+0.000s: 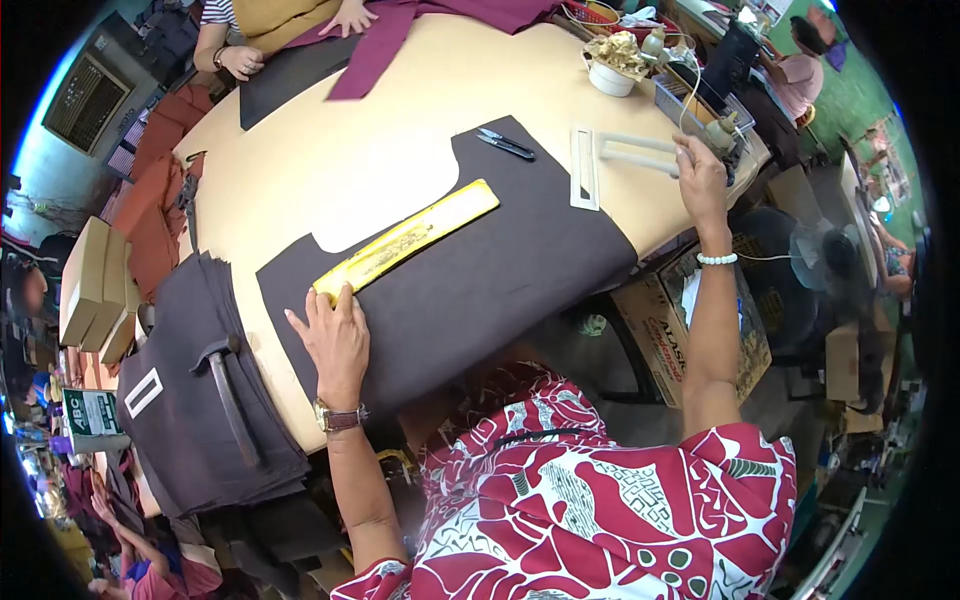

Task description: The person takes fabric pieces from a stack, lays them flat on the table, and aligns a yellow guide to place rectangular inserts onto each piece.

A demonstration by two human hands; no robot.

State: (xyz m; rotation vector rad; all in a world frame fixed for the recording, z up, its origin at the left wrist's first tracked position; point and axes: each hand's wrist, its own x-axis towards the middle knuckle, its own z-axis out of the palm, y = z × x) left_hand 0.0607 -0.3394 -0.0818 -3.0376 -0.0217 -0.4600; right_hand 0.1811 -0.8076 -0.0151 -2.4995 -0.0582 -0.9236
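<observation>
My left hand (334, 345) lies with spread fingers on dark fabric (480, 270), its fingertips touching the near end of a yellow bar (408, 240). Out to the right, my right hand (703, 180) pinches the end of a pale slotted frame (640, 153) over the table edge. A second pale slotted frame (584, 168) lies to its left, partly on the fabric. Small thread snips (507, 145) rest near the fabric's upper corner. White paper (385, 190) sits in the cut-out of the fabric.
A hammer (232, 405) and a small white frame (143, 393) lie on stacked dark fabric (190, 330) at left. Across the table (500, 70), another person's hands (243, 62) rest by maroon cloth (375, 50). A white bowl (611, 77) stands near a basket (680, 105).
</observation>
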